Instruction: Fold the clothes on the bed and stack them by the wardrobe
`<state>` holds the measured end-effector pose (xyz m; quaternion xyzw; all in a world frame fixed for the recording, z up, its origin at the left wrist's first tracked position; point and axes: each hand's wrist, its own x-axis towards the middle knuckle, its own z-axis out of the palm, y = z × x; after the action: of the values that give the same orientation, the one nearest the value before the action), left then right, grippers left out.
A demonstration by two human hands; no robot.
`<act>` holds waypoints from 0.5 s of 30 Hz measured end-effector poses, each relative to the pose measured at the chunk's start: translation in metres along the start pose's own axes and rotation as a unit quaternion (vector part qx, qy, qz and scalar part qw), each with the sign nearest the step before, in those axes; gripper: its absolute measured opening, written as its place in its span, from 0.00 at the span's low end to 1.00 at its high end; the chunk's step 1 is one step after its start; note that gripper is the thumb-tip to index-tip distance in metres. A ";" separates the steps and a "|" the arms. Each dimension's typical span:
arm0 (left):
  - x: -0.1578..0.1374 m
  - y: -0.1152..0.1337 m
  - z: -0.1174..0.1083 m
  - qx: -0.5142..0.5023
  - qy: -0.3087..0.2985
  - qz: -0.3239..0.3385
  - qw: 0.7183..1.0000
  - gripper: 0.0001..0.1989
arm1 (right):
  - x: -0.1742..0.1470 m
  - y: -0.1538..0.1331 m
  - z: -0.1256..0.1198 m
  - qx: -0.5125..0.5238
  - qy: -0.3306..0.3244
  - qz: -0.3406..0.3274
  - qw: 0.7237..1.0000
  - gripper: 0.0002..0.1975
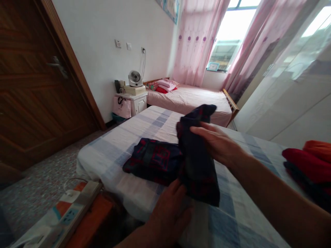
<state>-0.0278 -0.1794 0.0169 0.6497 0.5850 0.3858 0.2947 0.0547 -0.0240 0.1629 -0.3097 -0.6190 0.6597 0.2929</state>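
A dark navy garment with a red checked pattern (155,158) lies partly folded on the bed, its right-hand part (196,165) lifted and tilted upward. My right hand (216,141) grips that raised part from the right, thumb on the near face and fingers behind the cloth. Low at the near edge, my left hand (172,205) has its fingers curled against the fabric where the flat and raised parts meet; its fingertips are partly hidden and slightly blurred.
White-and-blue checked sheet (144,127) covers the bed. Folded red and orange clothes (305,162) lie at right. A power strip (69,215) sits on an orange surface at lower left. Beyond are a fan (134,78) on a white cabinet (139,103) and a pink bed (191,96).
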 end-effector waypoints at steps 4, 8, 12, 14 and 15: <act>-0.026 -0.005 -0.005 -0.366 0.051 -0.204 0.907 0.34 | 0.040 0.026 0.040 -0.165 -0.099 -0.056 0.980 0.25; -0.033 0.004 -0.018 -0.601 0.182 -0.273 0.729 0.23 | 0.069 0.059 -0.003 -0.473 0.028 -0.116 0.873 0.24; -0.031 0.012 -0.030 -0.667 0.247 -0.326 0.623 0.09 | 0.080 0.080 -0.062 -0.559 -0.007 0.013 0.829 0.36; -0.027 0.012 -0.032 -0.674 0.254 -0.327 0.612 0.09 | 0.080 0.083 -0.076 -0.533 -0.072 0.060 0.841 0.39; -0.024 0.012 -0.033 -0.676 0.254 -0.326 0.610 0.10 | 0.078 0.083 -0.078 -0.522 -0.095 0.063 0.845 0.39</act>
<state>-0.0494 -0.2068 0.0405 -0.0916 0.3828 0.7000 0.5959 0.0648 0.0808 0.0732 -0.3908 -0.8760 0.2824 -0.0144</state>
